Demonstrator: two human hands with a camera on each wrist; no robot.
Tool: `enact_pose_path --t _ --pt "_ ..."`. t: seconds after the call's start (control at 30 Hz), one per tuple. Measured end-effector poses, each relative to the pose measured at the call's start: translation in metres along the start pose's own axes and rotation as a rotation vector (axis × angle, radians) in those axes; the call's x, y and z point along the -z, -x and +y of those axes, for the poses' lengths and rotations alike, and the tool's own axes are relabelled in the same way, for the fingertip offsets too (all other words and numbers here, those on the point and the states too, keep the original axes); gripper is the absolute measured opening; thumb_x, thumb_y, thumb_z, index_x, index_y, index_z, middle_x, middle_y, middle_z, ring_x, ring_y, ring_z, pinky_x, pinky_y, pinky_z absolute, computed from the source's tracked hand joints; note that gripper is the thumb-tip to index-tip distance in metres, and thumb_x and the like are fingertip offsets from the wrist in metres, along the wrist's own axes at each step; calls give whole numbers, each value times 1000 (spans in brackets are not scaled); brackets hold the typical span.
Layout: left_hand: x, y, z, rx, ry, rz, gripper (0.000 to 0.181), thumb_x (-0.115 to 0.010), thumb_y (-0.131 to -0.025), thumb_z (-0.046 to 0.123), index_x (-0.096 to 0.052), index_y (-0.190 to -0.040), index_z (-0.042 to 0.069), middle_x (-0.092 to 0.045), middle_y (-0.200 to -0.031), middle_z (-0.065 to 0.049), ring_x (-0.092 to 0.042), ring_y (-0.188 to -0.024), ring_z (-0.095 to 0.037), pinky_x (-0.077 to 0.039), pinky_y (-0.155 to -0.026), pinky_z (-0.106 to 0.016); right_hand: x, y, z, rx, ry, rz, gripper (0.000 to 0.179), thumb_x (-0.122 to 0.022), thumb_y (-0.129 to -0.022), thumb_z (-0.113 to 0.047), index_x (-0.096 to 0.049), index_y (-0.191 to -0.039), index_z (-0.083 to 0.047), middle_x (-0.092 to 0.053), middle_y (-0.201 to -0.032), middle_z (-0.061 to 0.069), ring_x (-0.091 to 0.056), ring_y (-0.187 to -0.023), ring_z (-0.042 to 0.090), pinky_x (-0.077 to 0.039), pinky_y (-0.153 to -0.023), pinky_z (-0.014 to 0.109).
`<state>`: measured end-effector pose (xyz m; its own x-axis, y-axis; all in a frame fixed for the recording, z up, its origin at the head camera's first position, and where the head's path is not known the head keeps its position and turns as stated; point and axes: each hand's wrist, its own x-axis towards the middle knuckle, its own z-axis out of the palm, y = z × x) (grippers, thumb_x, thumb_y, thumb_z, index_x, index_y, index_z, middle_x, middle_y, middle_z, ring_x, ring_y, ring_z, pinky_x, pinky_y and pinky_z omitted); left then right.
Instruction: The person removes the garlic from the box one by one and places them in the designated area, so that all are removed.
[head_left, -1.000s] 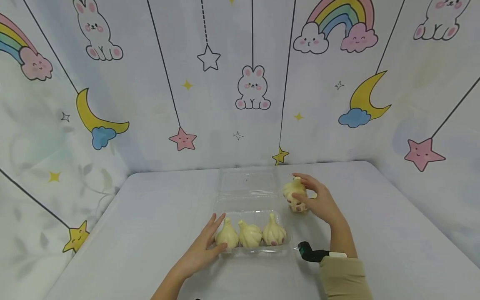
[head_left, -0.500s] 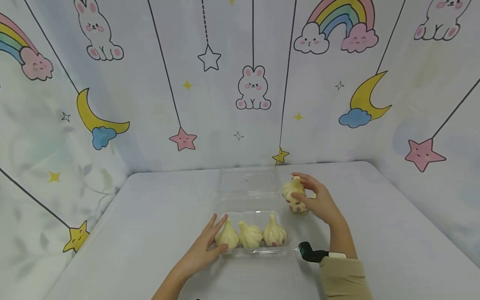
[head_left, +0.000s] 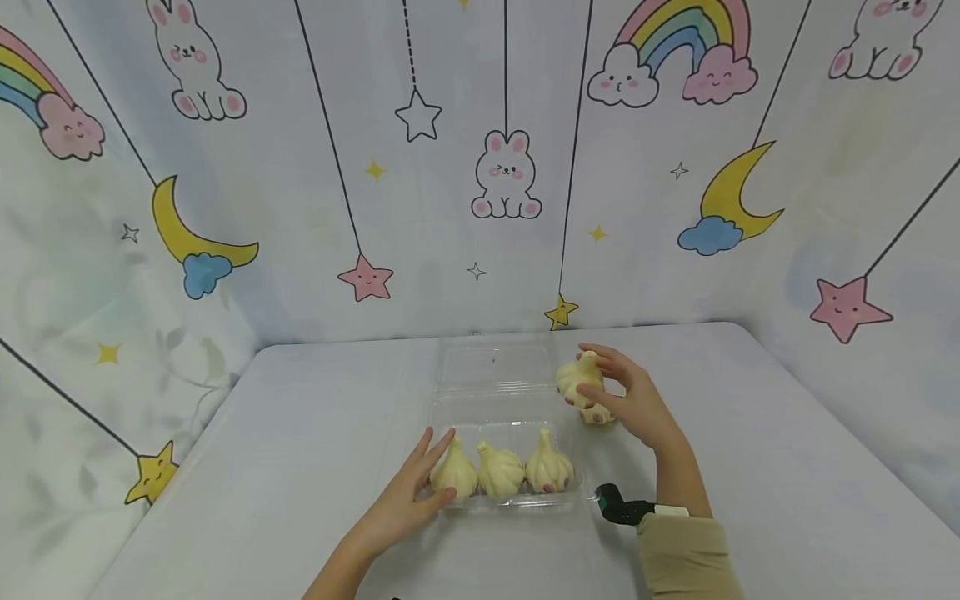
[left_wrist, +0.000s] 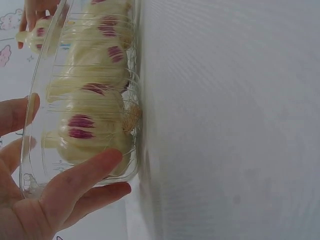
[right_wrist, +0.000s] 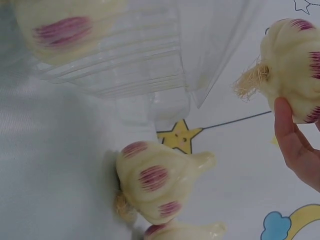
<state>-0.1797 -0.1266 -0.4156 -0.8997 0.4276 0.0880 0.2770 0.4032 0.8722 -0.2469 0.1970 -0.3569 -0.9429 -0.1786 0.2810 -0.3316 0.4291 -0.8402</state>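
Note:
My left hand (head_left: pixel 405 500) grips the left end of a clear plastic box (head_left: pixel 543 501), thumb at its front wall and fingers on the far side. Inside, three pale garlic bulbs stand in a row: left (head_left: pixel 454 472), middle (head_left: pixel 501 472) and right (head_left: pixel 549 465). Beyond the box's right side, my right hand (head_left: pixel 637 406) holds another garlic bulb (head_left: pixel 573 382) between thumb and fingers, raised off the table. The right wrist view shows its root tuft and purple streaks. Below it a garlic bulb (right_wrist: pixel 157 182) sits on the table, with one more bulb (right_wrist: pixel 185 231) partly cut off by the frame.
The box's hinged lid (head_left: pixel 491 367) lies folded back, away from me. A white table (head_left: pixel 322 417) carries everything, backed by a curtain (head_left: pixel 420 200) printed with rabbits, stars and moons. A black camera device (head_left: pixel 622 507) is strapped to my right wrist.
My right hand has lifted its garlic bulb slightly and shifted it left toward the box, baring more of the bulb underneath. The left hand and the box have stayed put.

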Motion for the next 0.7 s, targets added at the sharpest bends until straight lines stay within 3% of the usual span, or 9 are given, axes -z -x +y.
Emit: enact_pose_path --t 0.7 --pt "-1 0 0 2 10 15 67 -61 -88 19 -25 -145 16 2 -148 -27 -14 -128 -54 -30 -96 -58 17 6 3 18 5 42 58 -66 -85 -22 -41 -137 -17 -44 -134 15 -37 -123 39 -24 -94 69"
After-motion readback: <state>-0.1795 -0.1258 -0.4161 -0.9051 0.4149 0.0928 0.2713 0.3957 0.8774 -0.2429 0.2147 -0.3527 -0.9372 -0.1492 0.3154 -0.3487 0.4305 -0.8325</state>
